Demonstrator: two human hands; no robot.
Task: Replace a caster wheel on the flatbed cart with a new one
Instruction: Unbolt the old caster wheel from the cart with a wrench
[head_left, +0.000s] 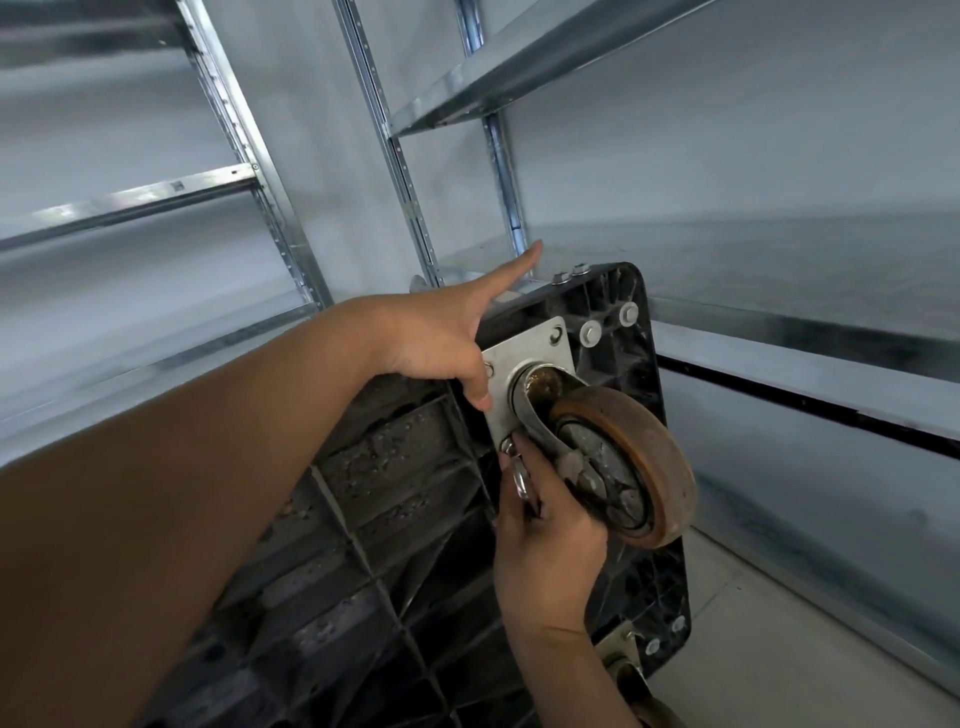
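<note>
Bare galvanized shelving (457, 98) all round, with the flatbed cart (395, 519) stood on edge against it, ribbed underside facing near. Left hand (436, 338) braced on the cart's top edge, forefinger straight and thumb pressing the mounting plate (524, 353); right hand (550, 540) cupping the worn caster wheel (628, 462), fingers (524, 457) pinching what looks like a nut or washer at the plate's lower corner. Could well drop that small fastener, or let the heavy caster sag once loose.
</note>
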